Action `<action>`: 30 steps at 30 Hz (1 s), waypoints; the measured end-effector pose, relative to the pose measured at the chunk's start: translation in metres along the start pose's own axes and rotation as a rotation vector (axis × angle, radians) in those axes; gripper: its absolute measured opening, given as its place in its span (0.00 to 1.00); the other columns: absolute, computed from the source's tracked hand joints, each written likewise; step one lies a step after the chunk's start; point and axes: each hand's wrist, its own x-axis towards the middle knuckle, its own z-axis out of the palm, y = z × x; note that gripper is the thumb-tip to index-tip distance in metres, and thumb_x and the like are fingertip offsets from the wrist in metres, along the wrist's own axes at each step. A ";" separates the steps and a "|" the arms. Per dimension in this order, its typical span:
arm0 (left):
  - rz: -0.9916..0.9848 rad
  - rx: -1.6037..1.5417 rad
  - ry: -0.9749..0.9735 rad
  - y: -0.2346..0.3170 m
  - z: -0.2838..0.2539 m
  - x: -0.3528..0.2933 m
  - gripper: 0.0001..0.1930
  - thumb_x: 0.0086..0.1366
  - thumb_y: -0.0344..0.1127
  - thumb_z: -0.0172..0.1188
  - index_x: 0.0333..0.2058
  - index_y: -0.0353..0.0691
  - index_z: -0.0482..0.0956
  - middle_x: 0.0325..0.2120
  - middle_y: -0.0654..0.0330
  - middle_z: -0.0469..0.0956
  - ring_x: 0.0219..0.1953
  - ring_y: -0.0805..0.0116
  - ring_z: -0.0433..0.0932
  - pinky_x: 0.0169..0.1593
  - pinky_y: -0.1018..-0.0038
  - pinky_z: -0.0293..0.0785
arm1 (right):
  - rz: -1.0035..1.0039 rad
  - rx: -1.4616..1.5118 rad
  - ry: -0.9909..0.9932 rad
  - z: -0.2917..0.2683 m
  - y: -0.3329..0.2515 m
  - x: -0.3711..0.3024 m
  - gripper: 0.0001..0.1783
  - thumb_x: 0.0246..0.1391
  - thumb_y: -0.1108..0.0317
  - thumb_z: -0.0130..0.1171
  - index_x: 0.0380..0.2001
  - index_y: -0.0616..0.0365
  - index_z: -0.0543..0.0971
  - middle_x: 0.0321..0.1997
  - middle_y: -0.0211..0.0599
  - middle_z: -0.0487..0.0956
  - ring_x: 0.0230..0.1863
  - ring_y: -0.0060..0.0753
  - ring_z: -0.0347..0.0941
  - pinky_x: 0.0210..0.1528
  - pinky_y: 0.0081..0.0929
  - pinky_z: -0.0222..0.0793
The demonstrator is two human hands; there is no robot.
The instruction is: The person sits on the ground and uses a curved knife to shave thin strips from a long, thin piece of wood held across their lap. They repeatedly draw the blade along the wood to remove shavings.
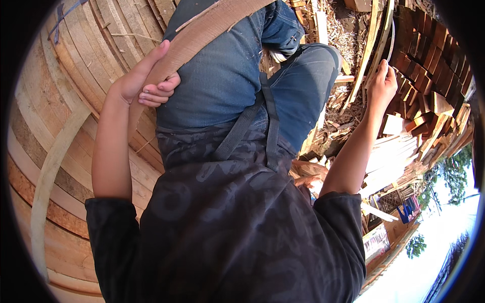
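Note:
My left hand [143, 85] is closed around the edge of a long brown wooden board [204, 36]. The thumb lies along one face and the fingers curl round the other side. The board slants across my thigh in blue jeans [202, 86] and runs out of view at the top. Out to the right, my right hand [382, 86] is raised with its fingers pinched together. From its fingertips rises a thin, pale, curved strip [393, 40]. Whether this strip is wood or something else I cannot tell.
Stacked wooden planks [70, 151] fill the left side, with a loose pale strip [50, 177] lying across them. Wood shavings [343, 35] cover the ground at upper right. Beyond my right arm stands a pile of cut timber [424, 55], with more pieces [394, 156] nearer.

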 end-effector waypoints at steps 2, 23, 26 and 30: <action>-0.013 0.023 0.016 0.002 0.001 -0.002 0.39 0.59 0.81 0.36 0.10 0.49 0.57 0.03 0.77 0.51 0.04 0.87 0.48 0.06 0.88 0.45 | -0.042 0.046 -0.087 0.018 0.004 -0.014 0.20 0.64 0.56 0.53 0.32 0.65 0.77 0.15 0.33 0.69 0.19 0.21 0.65 0.24 0.26 0.61; -0.092 -0.014 0.114 0.016 0.016 -0.002 0.39 0.59 0.80 0.39 0.11 0.49 0.57 0.04 0.77 0.50 0.04 0.88 0.48 0.06 0.88 0.44 | -0.586 -0.121 -0.136 0.102 -0.115 -0.049 0.25 0.61 0.46 0.55 0.24 0.58 0.76 0.14 0.48 0.74 0.19 0.56 0.73 0.22 0.44 0.67; -0.090 -0.018 0.111 0.017 0.018 -0.002 0.39 0.59 0.80 0.40 0.11 0.49 0.56 0.04 0.77 0.50 0.04 0.88 0.49 0.06 0.88 0.44 | -0.561 -0.140 -0.120 0.104 -0.112 -0.040 0.28 0.61 0.43 0.52 0.22 0.59 0.77 0.15 0.48 0.75 0.22 0.56 0.74 0.25 0.46 0.68; -0.094 -0.016 0.117 0.017 0.019 -0.002 0.39 0.58 0.81 0.40 0.11 0.49 0.56 0.04 0.77 0.50 0.04 0.88 0.48 0.05 0.88 0.44 | -0.409 -0.129 -0.168 0.095 -0.108 -0.016 0.24 0.60 0.48 0.55 0.24 0.61 0.80 0.20 0.53 0.78 0.25 0.57 0.77 0.30 0.48 0.71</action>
